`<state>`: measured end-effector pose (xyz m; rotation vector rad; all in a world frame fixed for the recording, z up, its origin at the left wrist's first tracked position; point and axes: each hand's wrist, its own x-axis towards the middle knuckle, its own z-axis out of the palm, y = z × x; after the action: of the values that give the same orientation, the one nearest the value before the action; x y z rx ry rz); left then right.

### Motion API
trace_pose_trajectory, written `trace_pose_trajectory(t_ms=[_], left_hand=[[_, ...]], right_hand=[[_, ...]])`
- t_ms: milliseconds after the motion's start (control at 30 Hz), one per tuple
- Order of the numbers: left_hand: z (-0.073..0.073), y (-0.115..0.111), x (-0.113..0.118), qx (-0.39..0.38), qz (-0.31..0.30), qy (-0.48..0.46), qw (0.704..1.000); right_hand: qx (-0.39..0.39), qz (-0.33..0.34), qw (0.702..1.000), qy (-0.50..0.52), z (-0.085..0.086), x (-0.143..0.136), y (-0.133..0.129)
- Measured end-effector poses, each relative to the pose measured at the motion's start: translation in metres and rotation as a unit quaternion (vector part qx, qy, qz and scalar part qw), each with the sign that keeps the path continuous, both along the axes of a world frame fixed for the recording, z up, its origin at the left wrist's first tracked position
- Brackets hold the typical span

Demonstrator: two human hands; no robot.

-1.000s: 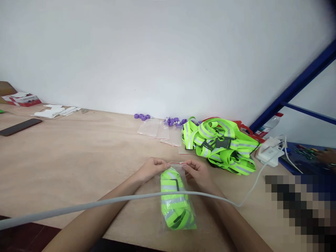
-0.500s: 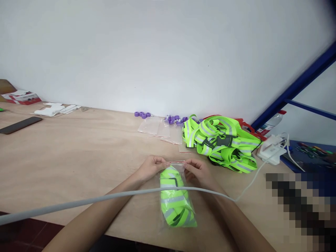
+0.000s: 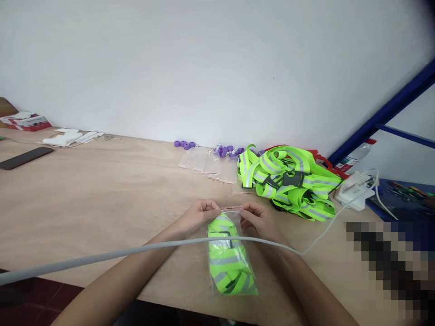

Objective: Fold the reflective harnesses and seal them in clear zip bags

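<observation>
A clear zip-lock bag (image 3: 234, 212) lies near the table's front edge, its red-lined opening pointing away from me. Inside it is a folded neon-green reflective strap (image 3: 227, 261) with silver stripes and a dark buckle. My left hand (image 3: 203, 213) pinches the left corner of the bag's top. At the right corner, my right hand (image 3: 255, 218) grips the same edge between thumb and fingers. Beyond my right hand sits a tangled pile of neon-green reflective straps (image 3: 288, 181) with black buckles.
A grey cable (image 3: 152, 247) passes in front of the bag and my forearms, leading to a white power adapter (image 3: 355, 192). Flat clear bags (image 3: 193, 158) and purple rolls (image 3: 185, 144) lie by the wall. A dark phone-like slab (image 3: 25, 157) is at left, a bottle (image 3: 360, 156) at right.
Both hands keep their pinch on the bag's top edge, almost unmoved. The view has shifted slightly.
</observation>
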<state>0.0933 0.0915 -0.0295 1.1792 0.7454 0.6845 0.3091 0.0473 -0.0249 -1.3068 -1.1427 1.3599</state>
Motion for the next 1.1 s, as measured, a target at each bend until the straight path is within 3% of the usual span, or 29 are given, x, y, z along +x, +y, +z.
trace_pose_trajectory(t_ms=[167,433,667,833,933,1100], left_hand=[[0.010,-0.004,-0.001,-0.010,-0.012,0.003,1.000],[0.008,-0.001,0.000,-0.012,-0.009,-0.001,1.000],[0.025,-0.003,-0.004,-0.010,-0.050,0.030,0.998],[0.023,-0.002,-0.001,-0.019,-0.106,0.066,0.992],[0.023,-0.002,0.000,-0.035,-0.099,0.086,0.991],[0.026,-0.004,0.000,0.005,-0.097,0.100,0.990]], right_hand=[[-0.001,-0.011,1.000,-0.001,0.001,-0.001,-0.001],[-0.042,0.047,0.998,0.016,0.002,0.003,-0.002],[-0.027,0.050,0.998,0.019,-0.007,-0.002,-0.006],[-0.019,0.084,0.996,0.008,-0.012,-0.011,-0.006],[-0.012,0.092,0.996,-0.010,-0.008,-0.016,-0.007],[0.001,0.107,0.993,-0.044,0.001,-0.017,-0.007]])
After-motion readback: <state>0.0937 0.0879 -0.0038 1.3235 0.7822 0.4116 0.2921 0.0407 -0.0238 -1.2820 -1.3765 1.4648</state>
